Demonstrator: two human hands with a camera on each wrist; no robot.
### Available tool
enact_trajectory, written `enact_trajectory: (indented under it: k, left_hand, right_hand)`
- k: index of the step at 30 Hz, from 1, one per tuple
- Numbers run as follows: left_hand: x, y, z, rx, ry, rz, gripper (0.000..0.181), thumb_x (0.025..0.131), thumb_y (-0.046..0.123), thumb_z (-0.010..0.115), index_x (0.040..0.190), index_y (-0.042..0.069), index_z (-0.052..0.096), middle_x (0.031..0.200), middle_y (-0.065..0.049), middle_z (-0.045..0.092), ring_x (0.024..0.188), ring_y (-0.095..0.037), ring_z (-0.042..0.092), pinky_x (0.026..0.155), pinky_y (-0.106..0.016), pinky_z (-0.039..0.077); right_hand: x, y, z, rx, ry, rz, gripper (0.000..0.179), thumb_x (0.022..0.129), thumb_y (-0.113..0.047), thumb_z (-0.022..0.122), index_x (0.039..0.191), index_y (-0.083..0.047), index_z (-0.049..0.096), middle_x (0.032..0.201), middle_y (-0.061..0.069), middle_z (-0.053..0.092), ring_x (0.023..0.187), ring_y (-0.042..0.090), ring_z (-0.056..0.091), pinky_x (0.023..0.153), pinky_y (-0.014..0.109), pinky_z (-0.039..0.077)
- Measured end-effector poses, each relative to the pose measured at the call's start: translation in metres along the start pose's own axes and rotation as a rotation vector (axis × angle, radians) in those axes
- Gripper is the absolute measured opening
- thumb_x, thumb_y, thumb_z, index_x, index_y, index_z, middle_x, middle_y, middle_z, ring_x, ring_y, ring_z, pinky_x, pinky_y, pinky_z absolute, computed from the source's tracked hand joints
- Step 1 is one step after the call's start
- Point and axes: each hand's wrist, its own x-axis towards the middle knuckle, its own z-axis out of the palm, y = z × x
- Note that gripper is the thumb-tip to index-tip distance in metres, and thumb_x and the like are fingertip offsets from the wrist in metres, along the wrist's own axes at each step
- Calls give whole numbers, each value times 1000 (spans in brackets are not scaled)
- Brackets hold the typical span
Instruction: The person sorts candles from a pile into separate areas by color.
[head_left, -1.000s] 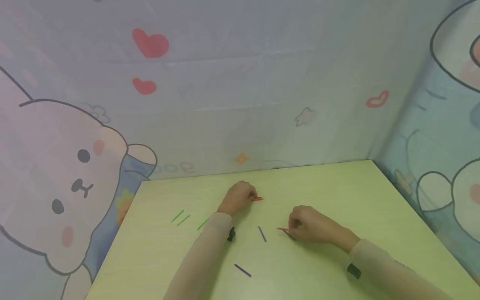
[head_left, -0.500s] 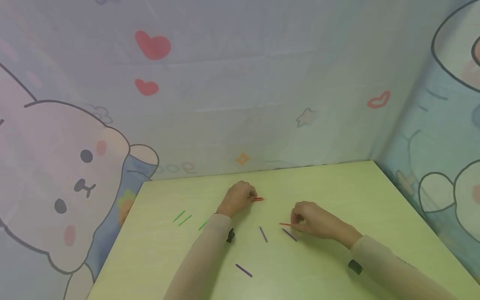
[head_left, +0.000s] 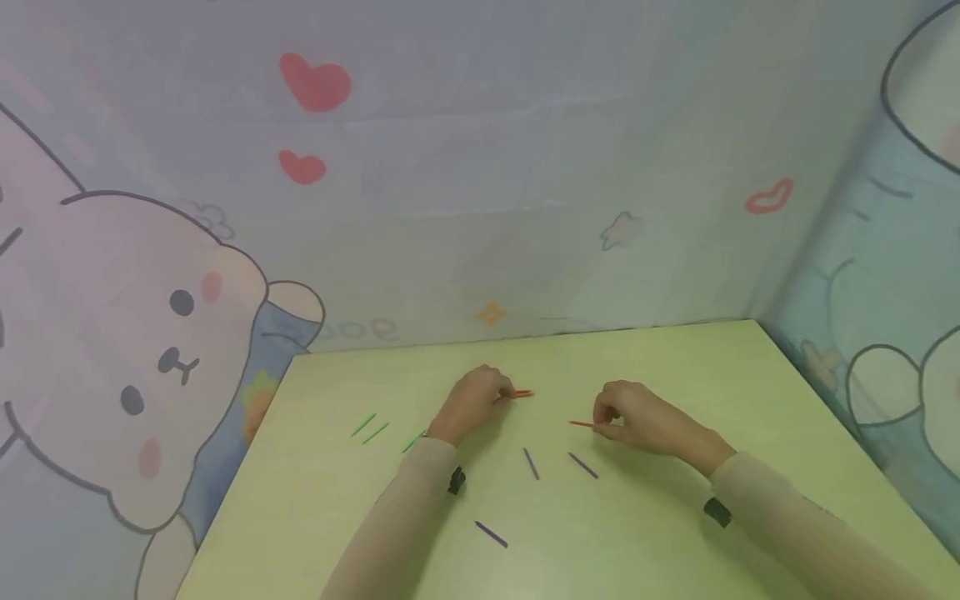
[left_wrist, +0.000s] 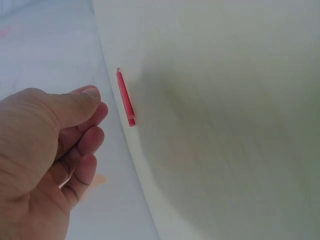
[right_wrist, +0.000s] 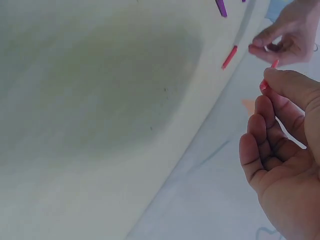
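My right hand (head_left: 647,417) pinches a thin red candle (head_left: 581,423) between thumb and forefinger, just above the table. Its free end points left, toward my left hand (head_left: 469,403). In the left wrist view, that hand's fingers are loosely bent with nothing seen between them. Right beside its fingertips lie what look like two red candles (left_wrist: 125,97), close together near the table's far edge; a narrow wick-like tip shows at one end. Purple candles (head_left: 583,465) lie below my right hand, one of them nearest to it.
Another purple candle (head_left: 531,463) lies between the hands, and a further purple candle (head_left: 491,534) is nearer the front of the pale yellow-green table (head_left: 637,533). Green candles (head_left: 376,432) lie left, one partly behind my left arm. A printed cloth (head_left: 450,208) stands behind the table.
My right hand has moved away from me with the red candle, off the spot beside the purple one. My left hand stays by the far red candles, hardly moving.
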Motion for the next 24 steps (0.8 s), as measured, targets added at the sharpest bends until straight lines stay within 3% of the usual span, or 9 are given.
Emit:
enact_trajectory:
  k: [5,14,24]
  left_hand:
    - [-10,8,-5,-17,-21,18,10,102,8,82,108,10,89,105,-1,84,100,-21,76,93,-34,62]
    - [-29,36,-12,-41,-100,34,15,102,10,82,116,14,88,114,4,83,115,-17,73,106,-31,58]
    - [-40,53,-5,53,-98,185,27,96,1,85,118,16,88,115,8,83,117,-14,72,108,-25,54]
  right_hand:
    - [12,3,-11,-17,29,-26,18,97,-7,86,90,-19,74,91,-11,67,89,10,66,82,38,63]
    - [31,1,-27,-26,49,-20,15,97,-7,86,92,-16,75,93,-7,67,90,17,69,83,42,64]
    - [58,-5,-30,-44,64,-76,13,99,-9,85,94,-16,75,95,-5,68,93,19,71,85,43,63]
